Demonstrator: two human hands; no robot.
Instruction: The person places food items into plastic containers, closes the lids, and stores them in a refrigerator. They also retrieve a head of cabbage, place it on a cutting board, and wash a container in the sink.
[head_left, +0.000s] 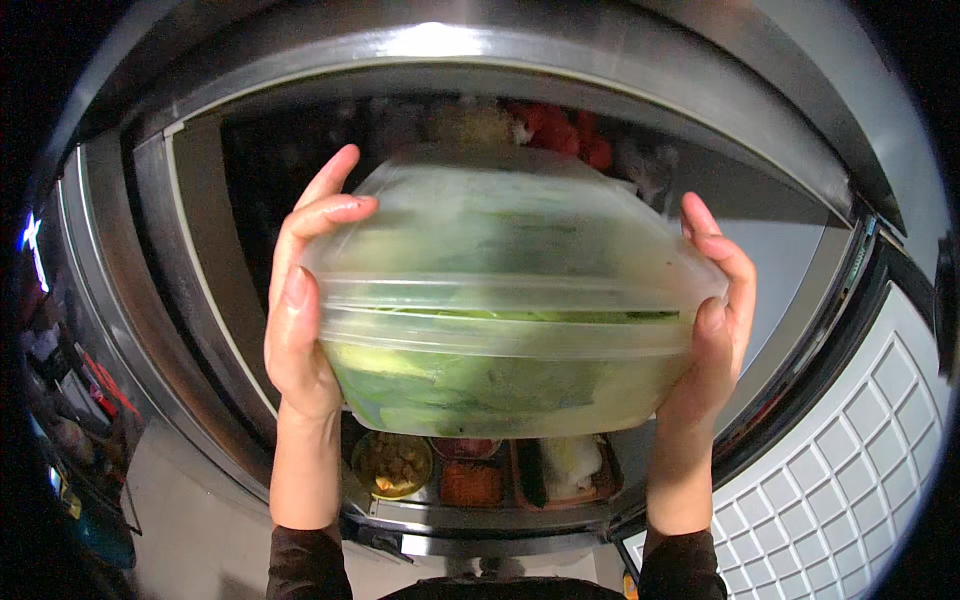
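My left hand (300, 315) and my right hand (721, 315) grip a large translucent plastic container (510, 397) from its two sides. Green leafy vegetables show through its cloudy walls. Ridged rims run across its middle, with a narrow strip of bare green between them; whether the upper part is a deep lid or a second tub I cannot tell. Both thumbs press on the near side, and the fingers reach around the ends. The container hangs in front of an open steel refrigerator (427, 45) and covers much of its inside.
Below the container, a bowl of food (392, 465), a box of orange-red food (471, 484) and a tray with a white item (574, 469) sit on a shelf. Red items (555, 127) lie deeper inside. An open door with a white grid panel (825, 480) stands at right.
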